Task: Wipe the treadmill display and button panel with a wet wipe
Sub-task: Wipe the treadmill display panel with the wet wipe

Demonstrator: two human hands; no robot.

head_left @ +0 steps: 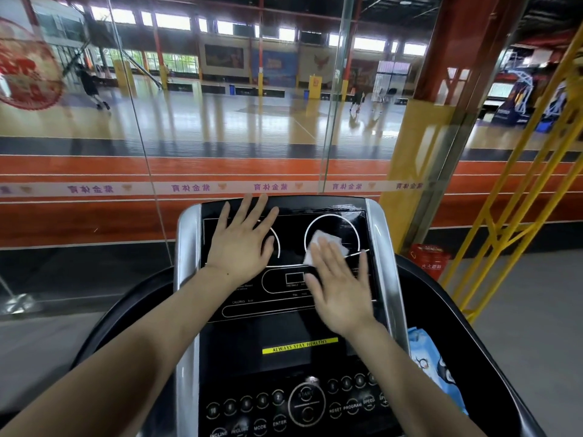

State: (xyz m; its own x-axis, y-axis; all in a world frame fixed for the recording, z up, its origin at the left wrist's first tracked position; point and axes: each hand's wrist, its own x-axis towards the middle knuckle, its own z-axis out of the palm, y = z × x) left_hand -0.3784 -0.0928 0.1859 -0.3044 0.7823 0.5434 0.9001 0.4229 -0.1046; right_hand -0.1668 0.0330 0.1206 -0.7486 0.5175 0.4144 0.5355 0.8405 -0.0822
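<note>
Black glossy plastic covers the treadmill console, which fills the lower middle of the frame between two silver side rails. Its upper part is a dark display marked with two white circular outlines; below that runs a yellow strip with black lettering, and at the bottom of the frame sits the button panel with round keys and a large START ring. Beyond the console, a glass wall crosses the upper half of the frame, with a shiny wooden sports court and orange track lanes behind it. Yellow metal railings climb the right edge, and a red bucket stands on the grey floor beside them.

A white, crumpled wet wipe lies on the display inside the right-hand circle, at centre right of the frame. The right hand is flat and open, fingers spread, its fingertips pressing on the wipe's lower edge; it looks slightly blurred. The left hand rests palm down, fingers splayed wide, on the left-hand circle, holding nothing, well apart from the wipe.

A blue and white wipe packet lies in the console's right side tray at the lower right; its contents cannot be seen.
</note>
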